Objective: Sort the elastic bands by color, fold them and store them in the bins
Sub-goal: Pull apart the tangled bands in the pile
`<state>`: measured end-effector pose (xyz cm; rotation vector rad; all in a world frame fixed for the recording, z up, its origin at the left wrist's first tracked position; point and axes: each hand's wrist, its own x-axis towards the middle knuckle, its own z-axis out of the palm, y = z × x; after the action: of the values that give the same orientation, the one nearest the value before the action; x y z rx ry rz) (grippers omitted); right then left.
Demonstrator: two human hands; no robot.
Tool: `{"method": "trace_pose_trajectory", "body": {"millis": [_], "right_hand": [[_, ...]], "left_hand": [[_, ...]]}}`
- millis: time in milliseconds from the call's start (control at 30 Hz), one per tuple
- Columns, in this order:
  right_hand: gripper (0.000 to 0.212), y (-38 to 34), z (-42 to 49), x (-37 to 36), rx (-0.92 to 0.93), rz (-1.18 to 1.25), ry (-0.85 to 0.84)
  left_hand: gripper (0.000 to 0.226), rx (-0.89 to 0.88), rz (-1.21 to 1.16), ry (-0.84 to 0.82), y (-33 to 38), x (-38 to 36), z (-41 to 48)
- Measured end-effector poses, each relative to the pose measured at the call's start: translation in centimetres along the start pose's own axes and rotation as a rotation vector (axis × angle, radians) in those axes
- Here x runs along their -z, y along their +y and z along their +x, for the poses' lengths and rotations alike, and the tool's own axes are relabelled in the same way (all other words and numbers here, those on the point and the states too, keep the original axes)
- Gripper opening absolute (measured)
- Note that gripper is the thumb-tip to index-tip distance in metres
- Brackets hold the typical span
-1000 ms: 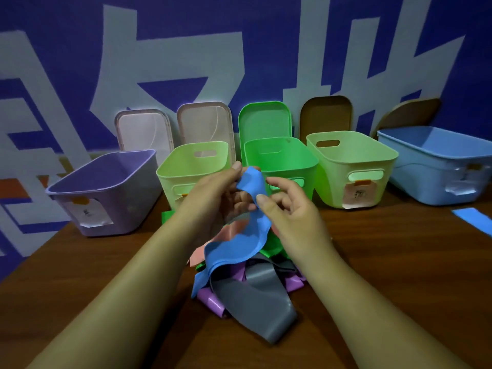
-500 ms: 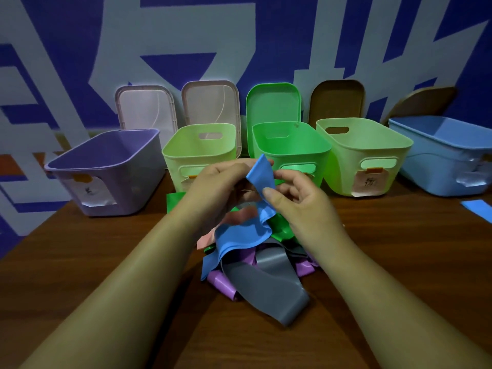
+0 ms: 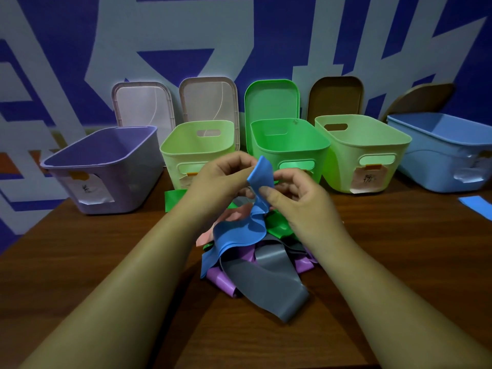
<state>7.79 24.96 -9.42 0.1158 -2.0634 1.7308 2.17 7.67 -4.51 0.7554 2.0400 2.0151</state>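
A blue elastic band (image 3: 239, 230) rises from a heap of bands on the wooden table. My left hand (image 3: 215, 182) pinches its upper end from the left, and my right hand (image 3: 295, 198) pinches it just below from the right. Its lower part drapes over the heap, where a grey band (image 3: 269, 286), purple bands (image 3: 221, 280), a pink band (image 3: 234, 217) and green bands (image 3: 278, 226) lie tangled. Five open bins stand in a row behind: purple (image 3: 106, 166), light green (image 3: 191, 145), green (image 3: 290, 141), light green (image 3: 372, 145) and blue (image 3: 447, 147).
Lids lean against the blue-and-white wall behind the bins, among them a green lid (image 3: 271, 99) and a brown lid (image 3: 335, 97). Another blue band (image 3: 476, 206) lies flat at the right edge of the table (image 3: 93, 262). A green band's end (image 3: 174, 199) sticks out beside the left light green bin.
Both hands have kept their pinch on the blue band and shifted a little along its top end. The view has tilted upward slightly.
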Motion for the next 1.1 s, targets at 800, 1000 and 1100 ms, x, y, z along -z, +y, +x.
{"method": "trace_pose_trajectory", "body": {"millis": [800, 1000, 1100], "right_hand": [[0.037, -9.1, -1.1, 0.6, -0.207, 0.305, -0.429], [0.029, -14.0, -2.6, 1.6, -0.255, 0.285, -0.569], [0.035, -16.2, -2.9, 1.8, -0.259, 0.396, -0.532]], "left_hand": [[0.003, -0.171, 0.419, -0.281, 13.1, 5.9, -1.2], [0.003, -0.077, 0.862, -0.472, 17.3, 8.1, -1.5], [0.005, -0.094, 0.868, -0.446, 18.1, 7.6, -1.4]]}}
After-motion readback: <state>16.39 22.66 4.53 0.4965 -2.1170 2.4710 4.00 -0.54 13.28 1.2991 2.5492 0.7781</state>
